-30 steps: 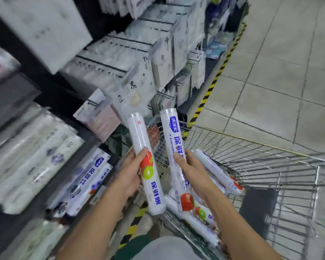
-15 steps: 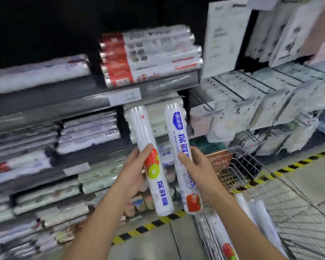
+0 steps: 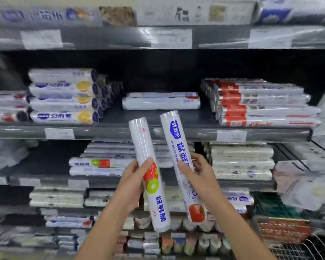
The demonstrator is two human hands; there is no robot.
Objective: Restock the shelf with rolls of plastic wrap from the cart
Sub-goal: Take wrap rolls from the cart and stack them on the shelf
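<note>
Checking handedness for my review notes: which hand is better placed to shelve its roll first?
Probably left. The left hand grips the kiwi-print roll just right of the matching shelved rolls on the lower shelf; the right hand, gripping the blue-logo roll, is farther from them.

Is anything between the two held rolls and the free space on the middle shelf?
Nothing visible does. The left roll and the right roll are held nearly upright before the shelf edge; the bare shelf board behind them is free, with one white pack lying farther back.
</note>
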